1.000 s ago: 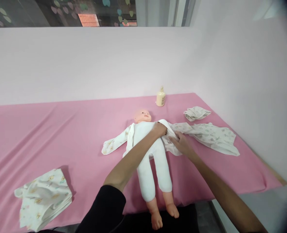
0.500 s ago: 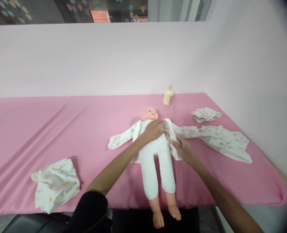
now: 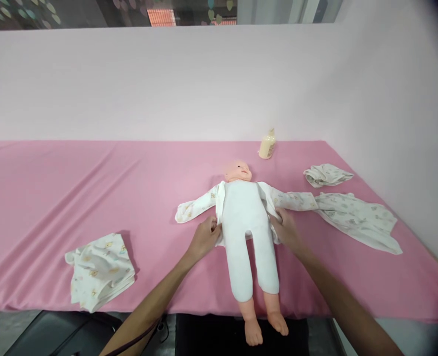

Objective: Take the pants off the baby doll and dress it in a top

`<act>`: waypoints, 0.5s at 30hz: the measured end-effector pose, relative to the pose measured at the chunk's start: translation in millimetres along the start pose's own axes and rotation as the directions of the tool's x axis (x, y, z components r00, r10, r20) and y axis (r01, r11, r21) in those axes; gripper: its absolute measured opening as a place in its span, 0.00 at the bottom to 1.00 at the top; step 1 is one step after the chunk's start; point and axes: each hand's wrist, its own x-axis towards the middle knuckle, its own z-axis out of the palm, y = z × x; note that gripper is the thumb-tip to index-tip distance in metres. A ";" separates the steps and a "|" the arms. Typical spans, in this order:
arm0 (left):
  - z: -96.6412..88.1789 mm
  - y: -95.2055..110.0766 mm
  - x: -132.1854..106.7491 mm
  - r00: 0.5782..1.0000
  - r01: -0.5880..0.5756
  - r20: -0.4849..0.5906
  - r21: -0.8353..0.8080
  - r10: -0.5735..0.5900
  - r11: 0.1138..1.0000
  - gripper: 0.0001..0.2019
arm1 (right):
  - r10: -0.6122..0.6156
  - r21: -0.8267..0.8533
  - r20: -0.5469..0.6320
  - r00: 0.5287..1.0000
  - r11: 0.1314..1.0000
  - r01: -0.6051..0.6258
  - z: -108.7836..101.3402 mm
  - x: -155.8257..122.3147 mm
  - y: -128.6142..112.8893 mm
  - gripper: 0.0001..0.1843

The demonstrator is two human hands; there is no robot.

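Observation:
A baby doll (image 3: 246,217) with a white cloth body lies on its back on the pink table cover (image 3: 93,198), feet hanging over the near edge. An open patterned baby shirt (image 3: 198,205) is spread under it, sleeves out to both sides. My left hand (image 3: 204,237) pinches the shirt's left front edge beside the doll's hip. My right hand (image 3: 287,230) grips the shirt's right front edge on the other side of the doll.
A folded patterned cloth (image 3: 100,269) lies near the front edge at the left. Another patterned garment (image 3: 358,217) is spread out at the right, with a small bundled cloth (image 3: 326,174) behind it. A cream bottle (image 3: 267,145) stands by the back wall.
My left hand left the doll's chest and came down to the shirt's left edge. My right hand shifted slightly toward the doll's hip, and the shirt's front now lies open on both sides.

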 end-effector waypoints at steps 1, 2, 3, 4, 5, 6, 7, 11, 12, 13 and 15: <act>-1.3 4.1 -3.1 1.000 0.000 -0.003 -0.028 0.000 1.000 0.12 | -0.009 -0.015 -0.022 1.000 1.000 0.009 -0.6 -1.8 -3.4 0.14; -4.1 8.3 -7.3 1.000 0.003 0.000 -0.063 -0.003 0.998 0.12 | -0.020 -0.030 -0.041 0.999 0.999 0.019 -2.3 -4.9 -5.7 0.15; -8.1 12.4 -12.6 1.000 0.010 0.003 -0.103 -0.010 0.995 0.12 | -0.033 -0.045 -0.057 0.998 0.999 0.030 -4.8 -9.2 -7.0 0.16; -12.7 16.4 -18.7 1.000 0.018 0.003 -0.144 -0.018 0.989 0.12 | -0.047 -0.061 -0.066 0.997 0.997 0.043 -7.8 -14.7 -7.1 0.18; -17.2 20.2 -25.5 1.000 0.023 0.000 -0.185 -0.023 0.982 0.13 | -0.066 -0.076 -0.070 0.995 0.995 0.060 -10.7 -21.0 -6.5 0.20; -21.0 23.9 -32.5 1.000 0.025 -0.001 -0.226 -0.026 0.974 0.13 | -0.090 -0.087 -0.072 0.993 0.993 0.084 -13.4 -27.9 -5.4 0.21; -23.7 27.5 -39.2 1.000 0.022 0.007 -0.261 -0.021 0.965 0.12 | -0.122 -0.097 -0.060 0.991 0.988 0.116 -15.5 -34.9 -4.3 0.22; -23.3 39.8 -51.5 0.987 -0.040 0.138 -0.302 0.085 0.952 0.09 | -0.256 -0.153 0.077 0.963 0.952 0.266 -18.9 -55.9 -5.7 0.21; -22.0 41.5 -48.3 0.987 -0.079 0.113 -0.280 0.114 0.957 0.09 | -0.269 -0.155 0.114 0.956 0.946 0.284 -19.6 -57.1 -7.7 0.20; -21.0 42.5 -42.2 0.990 -0.120 0.045 -0.247 0.135 0.962 0.08 | -0.274 -0.150 0.134 0.952 0.944 0.293 -20.7 -56.1 -9.8 0.19; -20.1 42.7 -22.3 0.977 -0.174 -0.156 -0.173 0.148 0.969 0.09 | -0.256 -0.122 0.108 0.961 0.956 0.268 -24.4 -46.6 -13.5 0.18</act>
